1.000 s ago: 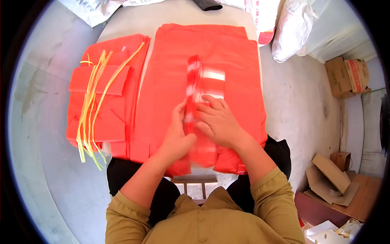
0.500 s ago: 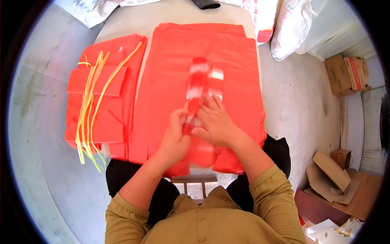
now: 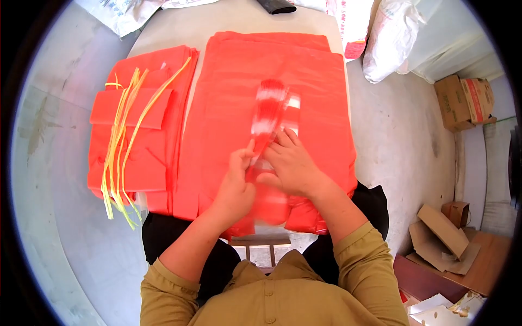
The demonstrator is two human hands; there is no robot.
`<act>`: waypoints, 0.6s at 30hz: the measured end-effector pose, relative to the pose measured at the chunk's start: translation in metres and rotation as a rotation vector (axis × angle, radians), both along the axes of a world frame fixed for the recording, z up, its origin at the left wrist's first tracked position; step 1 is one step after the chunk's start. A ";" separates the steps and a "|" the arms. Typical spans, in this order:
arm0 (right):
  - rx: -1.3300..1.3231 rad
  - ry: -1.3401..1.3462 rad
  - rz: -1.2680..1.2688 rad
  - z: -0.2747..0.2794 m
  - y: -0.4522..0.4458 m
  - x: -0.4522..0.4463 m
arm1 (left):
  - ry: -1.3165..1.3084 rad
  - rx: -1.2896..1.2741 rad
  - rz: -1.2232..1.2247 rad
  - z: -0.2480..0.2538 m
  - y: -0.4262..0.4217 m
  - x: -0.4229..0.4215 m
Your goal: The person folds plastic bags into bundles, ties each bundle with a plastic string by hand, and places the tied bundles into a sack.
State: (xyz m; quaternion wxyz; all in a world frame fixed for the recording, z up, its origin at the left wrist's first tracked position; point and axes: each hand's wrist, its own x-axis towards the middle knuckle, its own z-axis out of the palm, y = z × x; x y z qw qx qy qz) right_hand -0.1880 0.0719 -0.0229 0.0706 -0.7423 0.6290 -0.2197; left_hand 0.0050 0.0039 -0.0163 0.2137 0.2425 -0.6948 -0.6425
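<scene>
My left hand (image 3: 237, 182) is closed round the left edge of a bundle of thin red-and-clear plastic sheets (image 3: 266, 114), perhaps small bags. The bundle's upper end spreads like a fan and is smeared by motion. My right hand (image 3: 292, 163) lies against its right side, fingers on the sheets and thumb across the lower part. A banded red-and-white piece (image 3: 292, 113) shows just beyond the right fingertips. Under both hands is a broad stack of red plastic sheeting (image 3: 321, 157); the bundle's lower end hangs blurred near its front edge.
Left of the stack lies a folded red pile (image 3: 130, 146) with yellow ties (image 3: 122, 130) across it. Both rest on a pale table (image 3: 179, 27). White sacks (image 3: 392, 38) stand at the back right. Cardboard boxes (image 3: 443, 233) sit on the right.
The fanned upper end of the bundle has swung slightly to the right and shows more separate sheets. Both hands keep nearly the same place.
</scene>
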 end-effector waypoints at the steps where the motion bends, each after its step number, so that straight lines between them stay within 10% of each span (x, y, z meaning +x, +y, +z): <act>1: -0.012 -0.024 -0.004 -0.001 0.000 0.000 | -0.005 -0.003 -0.003 0.000 0.000 0.001; 10: -0.124 -0.562 -0.268 0.011 0.003 -0.017 | -0.185 -0.282 -0.151 0.012 0.012 -0.001; 18: -0.119 -0.145 -0.051 0.015 0.000 -0.007 | -0.305 -0.731 -0.349 0.025 0.020 -0.006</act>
